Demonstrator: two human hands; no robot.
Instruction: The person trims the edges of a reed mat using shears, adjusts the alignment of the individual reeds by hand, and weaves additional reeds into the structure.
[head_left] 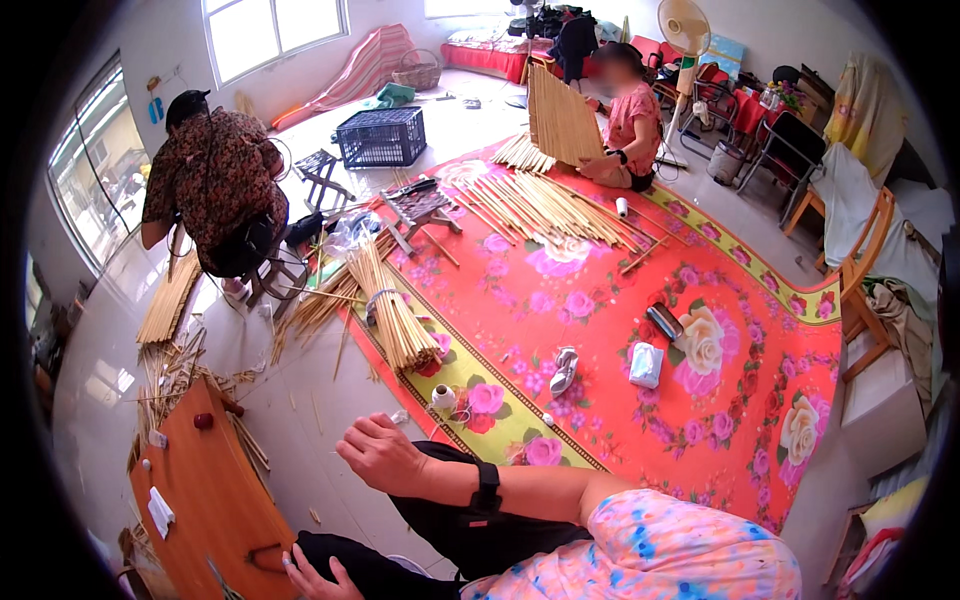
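My right hand (pixel 381 456), its wrist in a black band, is held out over the floor, fingers curled in a pinch. Anything inside it is too small or hidden to make out. Low in the picture, my left hand (pixel 320 578) lies by my dark-trousered knee at the edge of an orange-brown wooden board (pixel 205 480), fingers spread. Close to it on the board are a scissors-like tool (pixel 222 580) and a dark bent piece (pixel 265 556). A white spool of string (pixel 443 397) stands beyond my right hand, beside a tied bundle of thin sticks (pixel 385 310).
A red floral mat (pixel 600 330) spreads ahead, holding loose sticks (pixel 540 205), a white packet (pixel 646 365) and a dark case (pixel 664 322). One person (pixel 635 120) holds a slatted stick panel (pixel 563 115); another (pixel 215 180) sits at left. A black crate (pixel 381 137) stands behind.
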